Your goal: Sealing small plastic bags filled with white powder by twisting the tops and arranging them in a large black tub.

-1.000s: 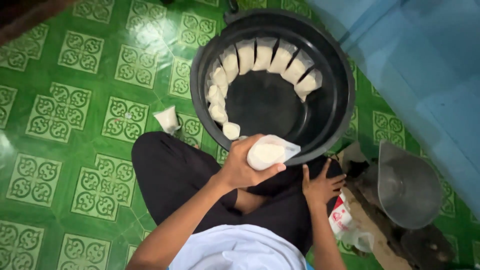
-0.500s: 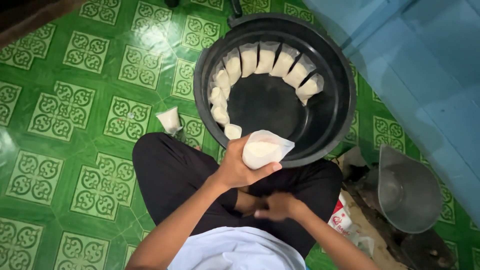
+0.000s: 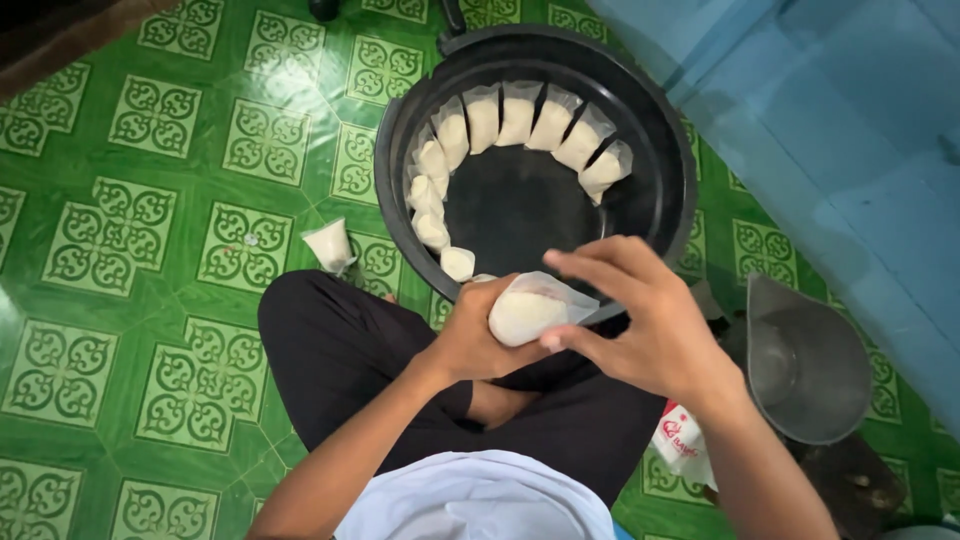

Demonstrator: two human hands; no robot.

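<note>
The left hand (image 3: 475, 335) clenches a small filled plastic bag (image 3: 535, 310) at the black tub's (image 3: 660, 150) six o'clock rim; the right hand (image 3: 640, 320), fingers spread, touches its neck. Squeezed too hard, the open top could spill white filling onto dark trousers (image 3: 340, 350).

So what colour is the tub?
Black tub, white-filled bags lining its wall; head view.

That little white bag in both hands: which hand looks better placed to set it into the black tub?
Probably the left hand: it wraps the bag fully, near the tub rim. The right hand only touches the bag's top with fingertips.
</note>
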